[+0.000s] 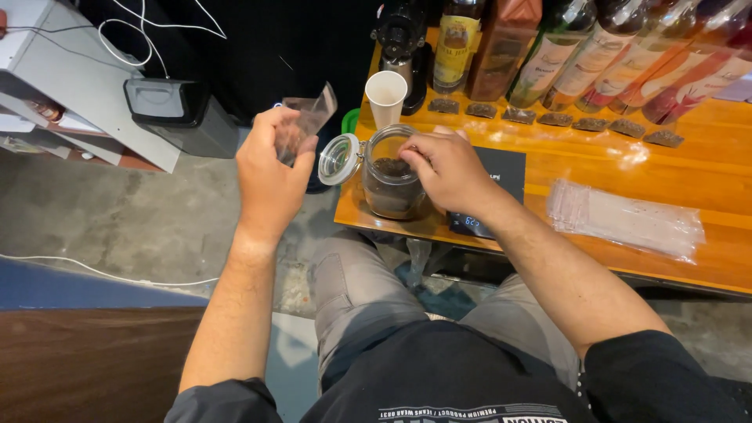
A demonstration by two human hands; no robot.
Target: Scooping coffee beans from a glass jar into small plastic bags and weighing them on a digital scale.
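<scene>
My left hand (270,168) holds a small clear plastic bag (307,119) up in the air, left of the wooden table (689,164). My right hand (446,168) reaches its fingertips into an open glass jar (390,188) that holds dark loose material; whether it grips any is hidden. The jar's hinged lid (339,159) hangs open on its left side. The jar stands at the table's near left corner, next to a black digital scale (489,196) that my right hand partly covers.
A white paper cup (385,96) stands behind the jar. Several bottles (595,55) line the back of the table, with small dark piles (556,119) in a row before them. A stack of clear bags (627,219) lies at right. A black bin (184,113) stands on the floor at left.
</scene>
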